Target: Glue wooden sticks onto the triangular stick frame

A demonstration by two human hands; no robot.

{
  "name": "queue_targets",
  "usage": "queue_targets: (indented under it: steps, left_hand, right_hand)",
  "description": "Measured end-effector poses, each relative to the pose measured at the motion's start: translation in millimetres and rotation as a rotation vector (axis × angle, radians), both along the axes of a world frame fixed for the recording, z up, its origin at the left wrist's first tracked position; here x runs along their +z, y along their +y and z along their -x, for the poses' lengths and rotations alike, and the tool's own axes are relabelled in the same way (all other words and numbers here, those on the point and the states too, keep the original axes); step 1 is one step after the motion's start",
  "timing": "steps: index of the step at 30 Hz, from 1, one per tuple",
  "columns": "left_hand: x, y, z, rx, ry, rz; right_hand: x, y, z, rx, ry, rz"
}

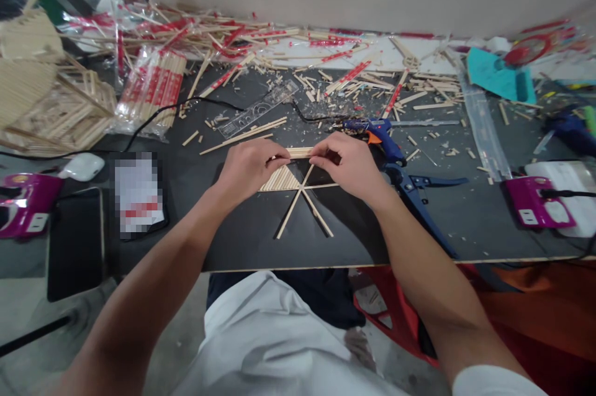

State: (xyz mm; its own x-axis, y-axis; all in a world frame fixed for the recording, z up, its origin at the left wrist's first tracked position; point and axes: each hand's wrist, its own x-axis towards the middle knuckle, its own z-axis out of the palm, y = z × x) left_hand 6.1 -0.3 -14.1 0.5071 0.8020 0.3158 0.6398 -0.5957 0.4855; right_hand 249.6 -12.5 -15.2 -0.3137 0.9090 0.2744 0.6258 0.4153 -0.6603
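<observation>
Both hands pinch the ends of a few short chopstick pieces (pixel 300 153) laid side by side. My left hand (pixel 251 163) grips their left end and my right hand (pixel 350 165) grips their right end. Just below lies a star-shaped frame of chopsticks (pixel 302 187), its spokes meeting at a centre. Its upper-left wedge is filled with parallel chopstick pieces (pixel 280 180), partly covered by my left hand. To the right of my right hand are a blue glue gun (pixel 386 138) and blue-handled cutters (pixel 419 194).
Wrapped chopsticks (pixel 151 89) and loose offcuts cover the back of the dark table (pixel 246 241). A clear ruler (pixel 258 110) lies behind my hands. Stacked chopstick panels (pixel 32 92), a tablet-like black device (pixel 74 244) and a phone (pixel 139 194) are left. A purple power socket (pixel 540 202) sits right.
</observation>
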Motion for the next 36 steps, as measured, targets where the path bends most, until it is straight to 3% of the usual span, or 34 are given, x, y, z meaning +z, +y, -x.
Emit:
queue_targets:
  steps: [13, 18, 24, 36]
  left_hand:
    - [2.5, 1, -2, 0.059, -0.123, 0.152]
    - [10.5, 3, 6, 0.051, -0.019, 0.054]
    - [19.2, -1, 8, 0.109, 0.167, 0.098]
    - [14.9, 2, 7, 0.107, 0.215, 0.174]
  right_hand:
    - [-3.3, -2, 4, 0.042, -0.029, -0.044]
    - [-8.0, 0, 3, 0.025, -0.060, -0.083]
    - [-12.0, 3, 4, -0.002, -0.073, -0.078]
    - [-14.6, 4, 2, -0.008, -0.083, -0.115]
